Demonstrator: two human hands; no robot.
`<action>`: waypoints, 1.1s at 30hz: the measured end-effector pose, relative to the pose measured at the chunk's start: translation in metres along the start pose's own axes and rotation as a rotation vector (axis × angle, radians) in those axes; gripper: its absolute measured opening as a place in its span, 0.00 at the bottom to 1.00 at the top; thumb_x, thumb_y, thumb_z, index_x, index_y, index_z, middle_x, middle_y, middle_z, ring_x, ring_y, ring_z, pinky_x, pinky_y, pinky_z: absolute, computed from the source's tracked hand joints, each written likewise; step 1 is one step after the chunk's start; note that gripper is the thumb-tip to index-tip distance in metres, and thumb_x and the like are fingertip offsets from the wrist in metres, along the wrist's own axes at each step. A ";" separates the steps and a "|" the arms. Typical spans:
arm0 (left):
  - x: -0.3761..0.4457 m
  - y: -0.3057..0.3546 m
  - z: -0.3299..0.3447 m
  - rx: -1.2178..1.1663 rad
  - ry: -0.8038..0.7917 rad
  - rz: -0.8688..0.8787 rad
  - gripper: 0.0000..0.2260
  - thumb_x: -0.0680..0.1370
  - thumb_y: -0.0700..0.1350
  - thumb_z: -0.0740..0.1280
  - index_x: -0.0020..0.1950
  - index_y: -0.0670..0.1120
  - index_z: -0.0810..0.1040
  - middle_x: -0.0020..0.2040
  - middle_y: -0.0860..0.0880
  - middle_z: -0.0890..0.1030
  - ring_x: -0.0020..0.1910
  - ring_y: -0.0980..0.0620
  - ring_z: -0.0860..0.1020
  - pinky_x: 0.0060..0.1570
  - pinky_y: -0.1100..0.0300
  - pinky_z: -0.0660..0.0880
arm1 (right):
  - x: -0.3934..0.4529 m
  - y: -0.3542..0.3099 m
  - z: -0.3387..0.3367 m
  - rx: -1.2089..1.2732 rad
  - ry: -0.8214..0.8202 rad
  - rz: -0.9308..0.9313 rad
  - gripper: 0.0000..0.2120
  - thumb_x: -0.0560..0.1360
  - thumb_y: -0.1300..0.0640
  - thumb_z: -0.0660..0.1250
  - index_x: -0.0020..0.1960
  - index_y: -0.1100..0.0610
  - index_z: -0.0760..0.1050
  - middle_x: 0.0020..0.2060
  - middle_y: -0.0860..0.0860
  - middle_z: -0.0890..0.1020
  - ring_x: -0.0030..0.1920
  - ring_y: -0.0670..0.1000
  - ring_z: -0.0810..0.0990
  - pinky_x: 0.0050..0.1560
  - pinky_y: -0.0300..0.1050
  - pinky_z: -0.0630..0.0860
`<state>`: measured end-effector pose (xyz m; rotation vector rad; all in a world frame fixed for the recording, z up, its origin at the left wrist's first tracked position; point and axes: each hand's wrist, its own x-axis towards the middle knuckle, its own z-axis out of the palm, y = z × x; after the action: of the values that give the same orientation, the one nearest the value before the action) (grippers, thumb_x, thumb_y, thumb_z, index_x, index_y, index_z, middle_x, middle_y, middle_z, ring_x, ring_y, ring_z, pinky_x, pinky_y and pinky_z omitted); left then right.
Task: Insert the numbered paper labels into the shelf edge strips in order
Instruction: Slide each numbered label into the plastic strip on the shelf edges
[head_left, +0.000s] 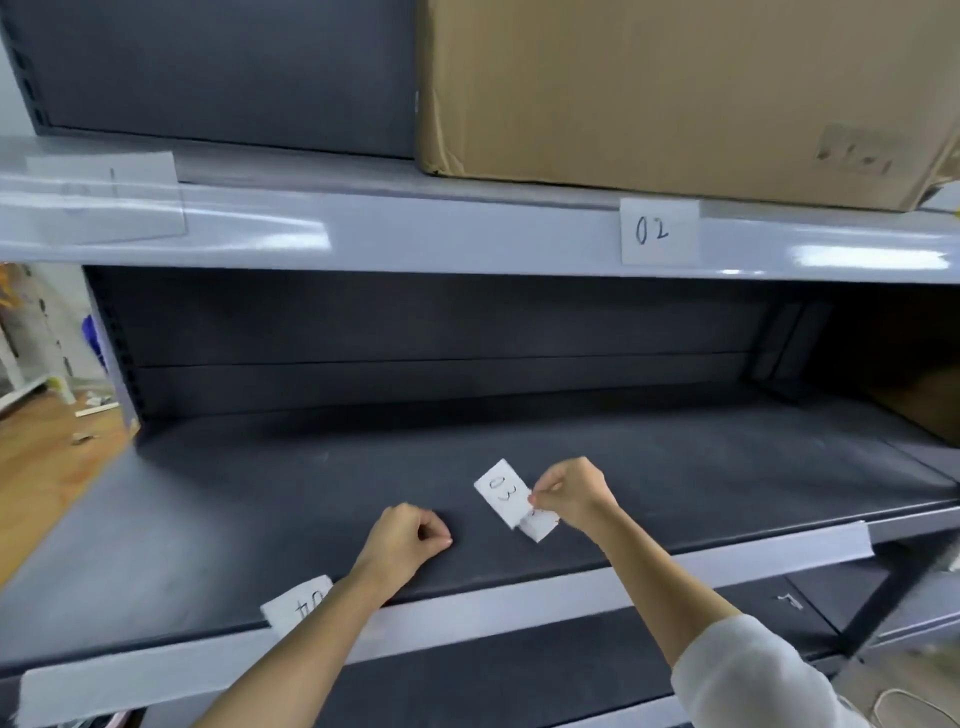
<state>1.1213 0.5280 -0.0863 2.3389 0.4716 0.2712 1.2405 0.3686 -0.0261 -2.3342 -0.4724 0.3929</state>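
Note:
My right hand (569, 496) pinches a white paper label marked 03 (503, 491) above the dark middle shelf, with more white paper (540, 525) just under it. My left hand (410, 535) hovers over the shelf with fingers curled and nothing visibly in it. A label marked 04 (301, 603) sits at the front of the middle shelf by its edge strip (519, 597), partly hidden by my left forearm. On the upper shelf's edge strip (415, 234), a label marked 02 (658, 231) sits at the right and a blurred label marked 01 (104, 192) at the left.
A large cardboard box (675, 88) stands on the upper shelf at the right. The middle shelf board (363, 467) is dark grey. A wooden floor with clutter (47, 441) lies to the left of the rack. Lower shelves (571, 665) show beneath.

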 end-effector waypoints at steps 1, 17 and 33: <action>0.002 0.002 0.001 -0.003 0.001 0.014 0.09 0.72 0.39 0.69 0.33 0.50 0.81 0.32 0.60 0.78 0.35 0.62 0.77 0.39 0.73 0.71 | -0.002 0.004 -0.007 -0.025 0.021 -0.015 0.04 0.71 0.65 0.68 0.40 0.61 0.81 0.39 0.55 0.81 0.39 0.49 0.77 0.38 0.39 0.72; -0.044 0.114 0.061 0.319 0.015 0.111 0.18 0.81 0.49 0.51 0.71 0.53 0.60 0.74 0.57 0.60 0.73 0.58 0.57 0.68 0.59 0.62 | -0.084 0.106 -0.155 -0.163 0.184 -0.188 0.20 0.73 0.65 0.65 0.26 0.47 0.69 0.31 0.45 0.75 0.32 0.39 0.71 0.26 0.22 0.66; -0.109 0.295 0.075 0.322 0.052 0.095 0.20 0.79 0.49 0.57 0.72 0.50 0.60 0.75 0.48 0.59 0.74 0.52 0.57 0.72 0.57 0.56 | -0.162 0.154 -0.322 -0.074 0.204 -0.438 0.13 0.72 0.66 0.64 0.31 0.54 0.76 0.37 0.52 0.81 0.39 0.48 0.76 0.37 0.37 0.73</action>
<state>1.1218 0.2390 0.0589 2.6784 0.4569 0.3211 1.2615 0.0035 0.1150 -2.2271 -0.8830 -0.0716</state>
